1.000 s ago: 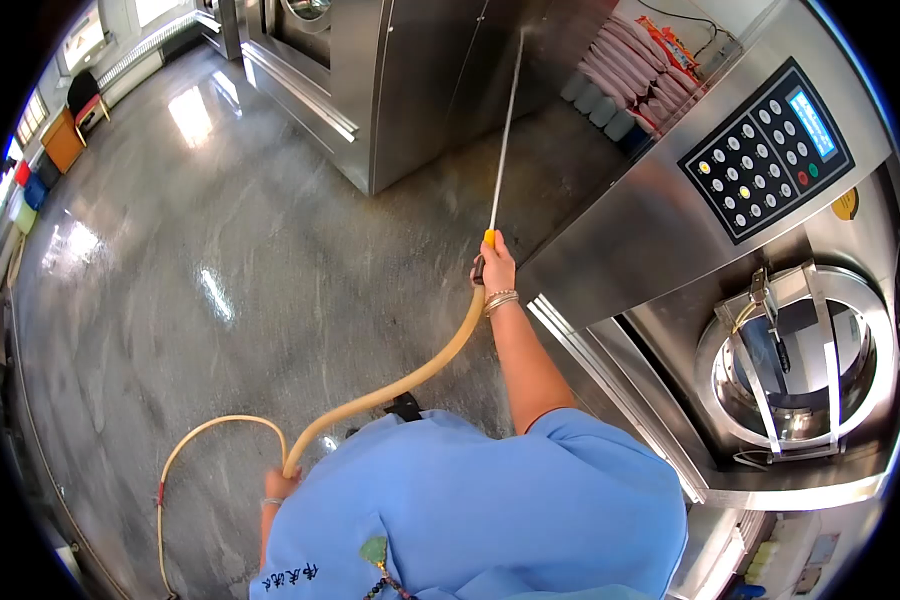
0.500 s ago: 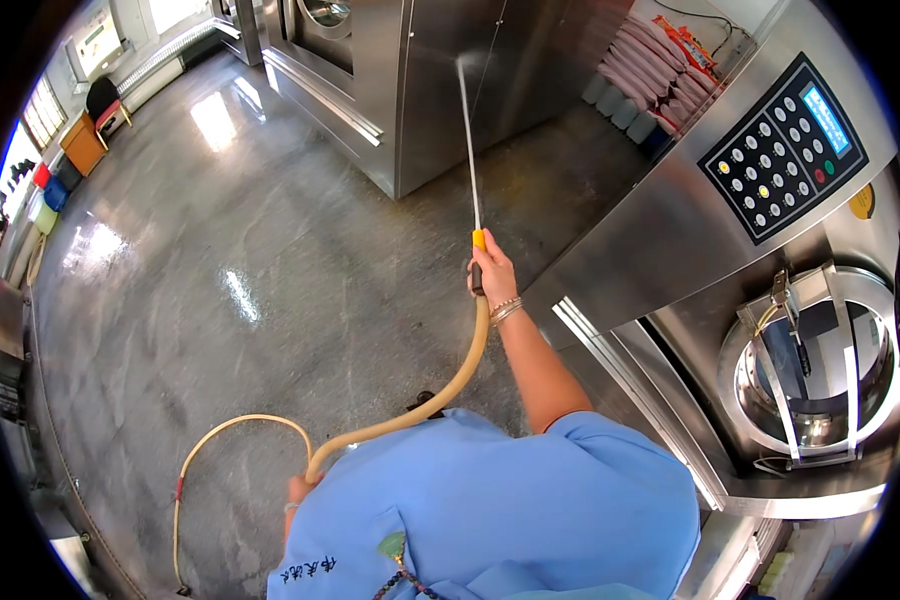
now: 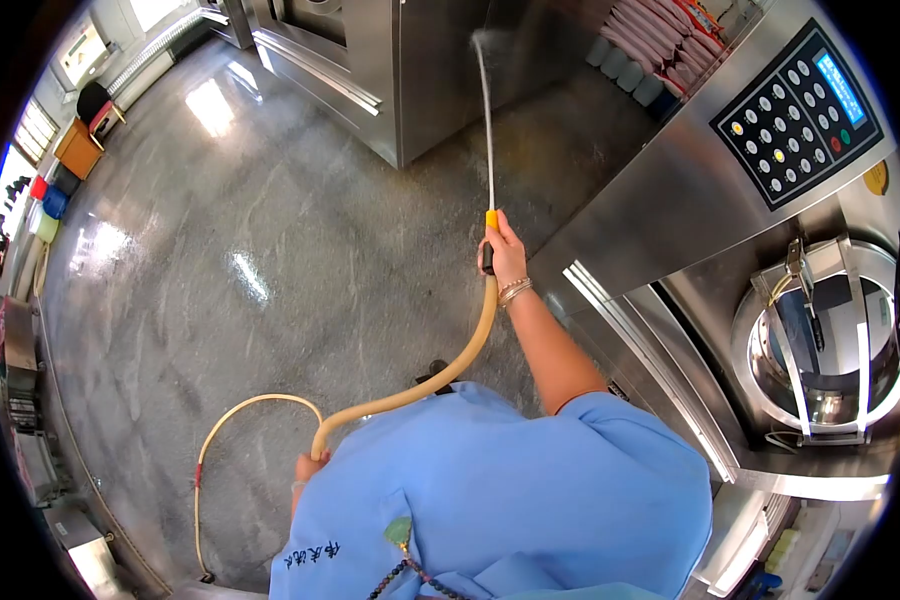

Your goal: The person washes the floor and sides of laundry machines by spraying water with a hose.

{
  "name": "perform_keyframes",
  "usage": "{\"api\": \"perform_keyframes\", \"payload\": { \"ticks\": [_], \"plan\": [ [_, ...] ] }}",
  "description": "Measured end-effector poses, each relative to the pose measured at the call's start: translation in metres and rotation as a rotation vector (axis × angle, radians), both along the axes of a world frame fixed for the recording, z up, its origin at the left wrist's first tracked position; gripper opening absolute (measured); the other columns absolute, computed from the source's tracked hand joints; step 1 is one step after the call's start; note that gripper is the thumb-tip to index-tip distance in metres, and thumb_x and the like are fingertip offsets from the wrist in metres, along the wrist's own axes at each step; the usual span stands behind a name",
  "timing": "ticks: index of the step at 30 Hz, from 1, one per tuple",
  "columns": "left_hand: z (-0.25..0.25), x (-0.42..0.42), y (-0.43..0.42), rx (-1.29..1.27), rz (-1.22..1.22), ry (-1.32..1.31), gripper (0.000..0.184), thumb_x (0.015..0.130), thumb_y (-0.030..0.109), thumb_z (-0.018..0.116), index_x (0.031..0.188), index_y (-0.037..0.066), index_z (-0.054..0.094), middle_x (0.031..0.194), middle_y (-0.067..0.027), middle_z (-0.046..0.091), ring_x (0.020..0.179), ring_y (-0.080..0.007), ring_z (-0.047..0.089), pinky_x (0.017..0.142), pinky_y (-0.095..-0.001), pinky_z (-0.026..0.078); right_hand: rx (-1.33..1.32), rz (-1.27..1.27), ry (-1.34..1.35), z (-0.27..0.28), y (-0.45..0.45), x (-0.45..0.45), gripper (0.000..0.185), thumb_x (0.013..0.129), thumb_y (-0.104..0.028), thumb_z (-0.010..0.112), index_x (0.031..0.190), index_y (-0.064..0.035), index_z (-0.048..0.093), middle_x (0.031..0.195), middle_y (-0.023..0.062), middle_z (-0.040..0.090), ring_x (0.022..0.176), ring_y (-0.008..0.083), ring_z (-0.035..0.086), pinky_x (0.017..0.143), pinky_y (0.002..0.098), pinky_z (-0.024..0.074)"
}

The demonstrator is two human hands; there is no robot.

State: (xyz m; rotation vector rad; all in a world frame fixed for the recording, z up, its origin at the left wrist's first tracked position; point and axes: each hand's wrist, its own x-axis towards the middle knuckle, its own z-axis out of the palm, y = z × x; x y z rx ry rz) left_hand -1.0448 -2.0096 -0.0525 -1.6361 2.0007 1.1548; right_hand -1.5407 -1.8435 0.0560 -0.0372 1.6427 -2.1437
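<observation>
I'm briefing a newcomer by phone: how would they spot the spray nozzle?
Find the large blue shirt at the bottom, then follow the thick tan hose upward. The spray nozzle sits at the hose's upper end, set apart from the plain hose by its bright yellow front and the white jet leaving it.

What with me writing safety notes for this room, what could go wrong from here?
The spray from the nozzle in the right hand hits the metal cabinet, so it might splash back or get into gaps.

The floor shines and may be wet, so a foot could slip.

The hose bends tightly at the left hand and loops out over the floor, so it might kink or trip someone.
</observation>
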Motion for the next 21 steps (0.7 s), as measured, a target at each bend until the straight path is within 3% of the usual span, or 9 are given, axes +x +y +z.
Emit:
{"api": "perform_keyframes", "payload": {
  "ticks": [5,7,9,13,17,21],
  "plan": [
    [0.001,-0.004,-0.008,-0.024,0.008,0.069,0.033,0.074,0.029,0.064,0.078,-0.004,0.063,0.063,-0.0153,0.061,0.06,-0.0156,0.06,0.056,-0.0323,0.045,0.01,0.001,0.024,0.029,0.0,0.008,0.048,0.085,-0.016,0.048,0.13,-0.0135,0.031,0.064,0.0001,0.047,0.041,0.0077,0.044,0.035,0.0223,0.0372],
    [-0.019,0.004,-0.01,-0.049,-0.076,0.081,0.033,0.075,0.029,0.064,0.079,-0.004,0.063,0.064,-0.0141,0.062,0.06,-0.0134,0.058,0.056,-0.0318,0.045,-0.006,0.007,0.082,0.036,-0.001,0.008,0.049,0.085,-0.015,0.047,0.131,-0.0127,0.03,0.065,0.0005,0.049,0.041,0.0086,0.045,0.034,0.0226,0.0366],
    [-0.04,0.014,-0.014,0.035,-0.006,0.192,0.031,0.075,0.027,0.064,0.08,-0.004,0.062,0.065,-0.012,0.062,0.062,-0.0107,0.055,0.056,-0.0313,0.044,-0.026,0.011,0.163,0.049,-0.003,0.003,0.049,0.086,-0.015,0.046,0.131,-0.0118,0.028,0.066,0.0009,0.05,0.041,0.0095,0.046,0.034,0.0228,0.036],
    [-0.038,0.008,-0.017,0.057,-0.033,0.148,0.031,0.074,0.023,0.065,0.078,-0.007,0.061,0.064,-0.0095,0.06,0.062,-0.0094,0.051,0.054,-0.0312,0.043,-0.104,-0.01,0.224,0.075,-0.004,0.001,0.047,0.087,-0.012,0.043,0.132,-0.0107,0.028,0.066,0.0,0.049,0.041,0.0082,0.045,0.035,0.0211,0.0356],
    [0.027,-0.026,-0.004,0.058,0.023,0.042,0.035,0.071,0.025,0.068,0.076,-0.009,0.06,0.06,-0.0107,0.059,0.06,-0.01,0.051,0.052,-0.0325,0.043,-0.109,-0.027,0.302,0.094,-0.006,-0.003,0.047,0.087,-0.012,0.044,0.132,-0.0122,0.028,0.066,-0.0001,0.049,0.043,0.008,0.045,0.037,0.0209,0.0372],
    [0.023,-0.03,-0.005,0.092,0.074,0.111,0.034,0.071,0.024,0.069,0.077,-0.009,0.061,0.06,-0.0113,0.06,0.061,-0.0102,0.052,0.052,-0.0324,0.043,-0.163,-0.071,0.331,0.104,-0.008,-0.006,0.046,0.087,-0.012,0.045,0.131,-0.0144,0.031,0.066,-0.0003,0.05,0.043,0.008,0.046,0.038,0.021,0.039]
  ]
}}
